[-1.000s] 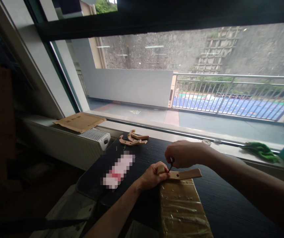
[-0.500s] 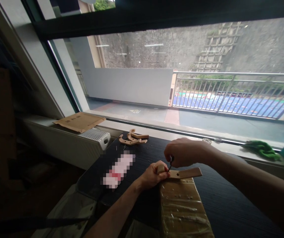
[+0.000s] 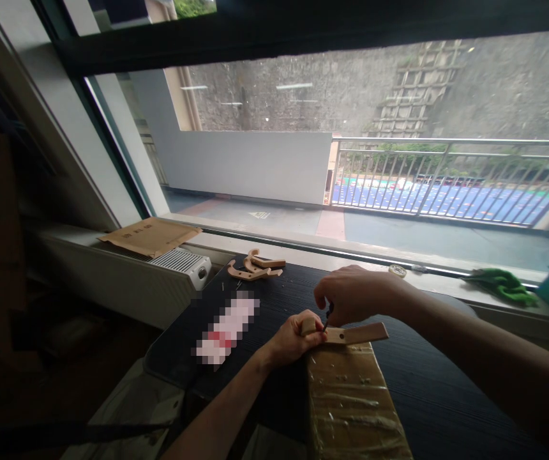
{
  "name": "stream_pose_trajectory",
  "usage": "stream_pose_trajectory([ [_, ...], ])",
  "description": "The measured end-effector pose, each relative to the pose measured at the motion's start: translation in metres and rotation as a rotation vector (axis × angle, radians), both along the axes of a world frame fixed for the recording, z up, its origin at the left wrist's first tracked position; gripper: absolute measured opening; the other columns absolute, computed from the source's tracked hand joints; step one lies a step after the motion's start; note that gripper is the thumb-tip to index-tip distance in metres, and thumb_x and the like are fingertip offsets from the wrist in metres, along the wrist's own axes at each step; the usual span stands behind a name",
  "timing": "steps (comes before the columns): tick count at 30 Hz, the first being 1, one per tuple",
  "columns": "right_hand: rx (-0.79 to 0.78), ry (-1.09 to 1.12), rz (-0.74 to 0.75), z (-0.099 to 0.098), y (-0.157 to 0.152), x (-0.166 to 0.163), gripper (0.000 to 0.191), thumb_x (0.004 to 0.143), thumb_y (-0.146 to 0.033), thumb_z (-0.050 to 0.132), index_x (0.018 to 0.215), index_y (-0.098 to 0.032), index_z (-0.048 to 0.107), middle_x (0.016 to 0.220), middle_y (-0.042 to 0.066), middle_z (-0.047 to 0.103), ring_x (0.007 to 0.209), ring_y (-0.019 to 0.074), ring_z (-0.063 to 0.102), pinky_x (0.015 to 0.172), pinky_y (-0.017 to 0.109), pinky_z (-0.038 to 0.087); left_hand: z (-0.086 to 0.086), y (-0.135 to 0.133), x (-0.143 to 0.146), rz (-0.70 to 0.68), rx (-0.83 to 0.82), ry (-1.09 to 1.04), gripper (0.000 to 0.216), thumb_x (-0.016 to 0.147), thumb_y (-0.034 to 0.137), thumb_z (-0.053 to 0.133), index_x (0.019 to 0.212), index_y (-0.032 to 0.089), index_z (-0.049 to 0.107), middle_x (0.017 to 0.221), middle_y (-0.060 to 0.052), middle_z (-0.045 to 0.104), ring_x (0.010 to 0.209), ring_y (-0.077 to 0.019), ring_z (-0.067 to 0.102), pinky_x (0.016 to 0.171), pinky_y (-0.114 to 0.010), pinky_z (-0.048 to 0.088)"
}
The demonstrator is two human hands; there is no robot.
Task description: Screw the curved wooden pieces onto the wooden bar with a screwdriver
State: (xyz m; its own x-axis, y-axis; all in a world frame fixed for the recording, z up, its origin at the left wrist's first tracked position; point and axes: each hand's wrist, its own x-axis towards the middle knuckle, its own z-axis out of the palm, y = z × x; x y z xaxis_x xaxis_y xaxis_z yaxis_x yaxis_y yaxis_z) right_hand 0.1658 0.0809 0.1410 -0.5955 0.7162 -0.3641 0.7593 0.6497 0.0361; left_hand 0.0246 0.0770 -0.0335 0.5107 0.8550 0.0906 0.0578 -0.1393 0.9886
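Observation:
My left hand (image 3: 291, 337) is closed on the left end of a flat wooden piece (image 3: 355, 334) that lies across the far end of a tape-wrapped brown block (image 3: 353, 402). Just above it, my right hand (image 3: 351, 294) is closed on a small dark tool (image 3: 327, 316) whose tip points down onto the wooden piece. Both hands work over a black table (image 3: 428, 383).
Several curved wooden pieces (image 3: 254, 266) lie at the table's far left edge. A blurred white and red object (image 3: 226, 327) rests on the table left of my hands. A flat cardboard sheet (image 3: 150, 236) sits on a radiator (image 3: 181, 263). A green cloth (image 3: 499, 285) lies on the window sill at right.
Both hands stay in place on the wooden piece and tool. The view has shifted slightly.

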Motion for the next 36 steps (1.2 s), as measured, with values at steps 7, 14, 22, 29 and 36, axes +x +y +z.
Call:
stream_pose_trajectory([
  [7, 0.053, -0.005, -0.009, -0.009, -0.005, -0.003, 0.021, 0.073, -0.017, 0.054, 0.084, -0.015, 0.072, 0.077, 0.008, 0.069, 0.066, 0.0163, 0.058, 0.052, 0.026, 0.032, -0.002, 0.001, 0.001, 0.015, -0.011, 0.007, 0.02, 0.071, 0.029, 0.069, 0.071, 0.014, 0.055, 0.068, 0.002, 0.053, 0.064, -0.0101, 0.044, 0.058, -0.022, 0.035],
  [14, 0.03, -0.005, -0.026, -0.002, 0.0, 0.003, 0.03, 0.069, -0.033, 0.062, 0.096, -0.022, 0.071, 0.082, 0.004, 0.07, 0.072, 0.0186, 0.06, 0.054, 0.026, 0.033, 0.0, -0.001, 0.001, 0.0, -0.004, -0.009, 0.019, 0.072, 0.028, 0.068, 0.073, 0.014, 0.055, 0.073, 0.001, 0.056, 0.068, -0.0112, 0.049, 0.063, -0.023, 0.038],
  [22, 0.061, -0.006, 0.005, -0.006, -0.006, 0.002, 0.022, 0.073, -0.016, 0.054, 0.084, -0.016, 0.073, 0.077, 0.007, 0.069, 0.066, 0.0155, 0.057, 0.053, 0.026, 0.031, -0.002, 0.0, 0.0, 0.009, 0.008, 0.0, 0.019, 0.071, 0.028, 0.069, 0.073, 0.014, 0.057, 0.074, 0.001, 0.054, 0.066, -0.0104, 0.047, 0.06, -0.022, 0.036],
  [29, 0.066, 0.021, -0.023, -0.006, -0.003, 0.003, 0.022, 0.073, -0.025, 0.057, 0.087, -0.018, 0.072, 0.077, 0.006, 0.07, 0.066, 0.0166, 0.058, 0.053, 0.026, 0.031, 0.0, 0.0, 0.0, 0.011, 0.019, 0.015, 0.017, 0.071, 0.027, 0.068, 0.073, 0.014, 0.057, 0.075, 0.001, 0.055, 0.068, -0.0113, 0.048, 0.062, -0.023, 0.037],
  [36, 0.048, 0.061, 0.045, -0.007, -0.004, 0.007, 0.023, 0.07, -0.017, 0.056, 0.086, -0.02, 0.072, 0.078, 0.004, 0.07, 0.067, 0.0154, 0.057, 0.054, 0.026, 0.031, -0.004, 0.001, 0.0, -0.003, 0.022, 0.014, 0.017, 0.073, 0.028, 0.067, 0.073, 0.015, 0.056, 0.075, 0.001, 0.054, 0.068, -0.0113, 0.047, 0.062, -0.023, 0.037],
])
